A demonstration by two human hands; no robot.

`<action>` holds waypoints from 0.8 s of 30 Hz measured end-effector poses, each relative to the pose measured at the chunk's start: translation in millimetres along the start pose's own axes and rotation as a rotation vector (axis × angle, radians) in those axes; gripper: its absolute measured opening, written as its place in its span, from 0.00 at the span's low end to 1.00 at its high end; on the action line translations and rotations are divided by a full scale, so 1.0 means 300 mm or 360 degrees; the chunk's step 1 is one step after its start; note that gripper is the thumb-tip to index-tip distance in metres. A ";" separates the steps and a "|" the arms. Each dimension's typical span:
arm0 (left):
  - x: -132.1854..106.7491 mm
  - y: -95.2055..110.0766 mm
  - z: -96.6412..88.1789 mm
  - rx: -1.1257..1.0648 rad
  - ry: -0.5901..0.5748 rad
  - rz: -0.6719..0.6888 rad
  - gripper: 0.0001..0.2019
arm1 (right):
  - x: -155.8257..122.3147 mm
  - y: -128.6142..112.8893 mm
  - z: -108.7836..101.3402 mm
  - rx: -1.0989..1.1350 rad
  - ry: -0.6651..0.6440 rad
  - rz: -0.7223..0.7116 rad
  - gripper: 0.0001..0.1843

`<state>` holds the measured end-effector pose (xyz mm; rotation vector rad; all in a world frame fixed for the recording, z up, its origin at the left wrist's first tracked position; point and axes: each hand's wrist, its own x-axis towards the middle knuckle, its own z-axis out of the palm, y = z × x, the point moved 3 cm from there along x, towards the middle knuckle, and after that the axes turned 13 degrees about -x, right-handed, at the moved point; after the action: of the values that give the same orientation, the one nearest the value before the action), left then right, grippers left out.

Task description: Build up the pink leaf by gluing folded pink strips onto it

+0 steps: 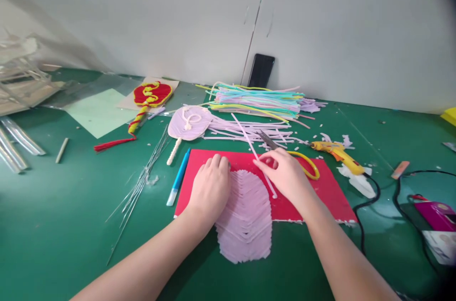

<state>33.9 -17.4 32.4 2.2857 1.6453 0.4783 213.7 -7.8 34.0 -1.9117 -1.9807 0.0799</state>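
Observation:
A lilac panel [245, 220] made of slanted pipe-cleaner rows lies partly on a red board [320, 196] and partly on the table. My left hand [212, 184] rests against its upper left edge, fingers curled together and fingertips hidden. Between thumb and fingers, my right hand [281, 168] pinches a lilac pipe cleaner [244, 130], slanting over the board right of the panel. Scissors [309, 166] with a yellow handle show on both sides of the right hand; whether it grips them too is hidden. A blue pen [180, 175] lies along the board's left edge.
Behind lie loose lilac pipe cleaners [245, 129], a multicoloured bundle [256, 101], a lilac fan [189, 123] and a red-yellow fan [152, 94]. Thin wires [142, 177] lie left. On the right are a yellow glue gun [338, 155] and its black cord [363, 225]. A phone [261, 70] leans on the wall.

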 end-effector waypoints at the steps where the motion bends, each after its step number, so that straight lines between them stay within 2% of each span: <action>1: -0.001 0.000 0.000 0.0006 0.0005 0.0007 0.11 | -0.003 -0.005 0.021 0.0020 -0.0019 -0.0025 0.10; 4: -0.004 0.003 -0.001 0.0044 0.0008 0.0008 0.11 | -0.011 0.006 0.042 0.0123 0.0051 -0.0022 0.07; 6: -0.004 0.003 -0.002 0.0056 -0.0018 -0.0031 0.12 | -0.012 0.027 0.030 0.0333 0.0091 0.0142 0.08; 10: 0.005 -0.004 -0.013 -0.0058 -0.0064 -0.0097 0.14 | -0.002 0.058 0.014 0.1249 -0.0105 0.0572 0.15; 13: 0.014 -0.018 -0.024 -0.0253 -0.0144 -0.0099 0.11 | 0.005 0.064 0.012 0.1773 -0.0181 0.0696 0.17; 16: 0.022 -0.032 -0.028 -0.0446 -0.0285 -0.0085 0.10 | 0.007 0.074 0.022 0.1959 -0.0225 0.0785 0.18; 20: 0.031 -0.030 -0.030 -0.0813 -0.0356 -0.0013 0.06 | 0.008 0.085 0.030 0.2019 -0.0226 0.0834 0.15; 24: 0.030 -0.014 -0.027 -0.1344 -0.0495 -0.0123 0.03 | 0.004 0.075 0.019 0.2071 -0.0223 0.0817 0.15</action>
<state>29.7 -7.4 38.8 1.5632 1.0770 0.6111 233.4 -3.7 22.2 -1.3748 -0.9014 1.2888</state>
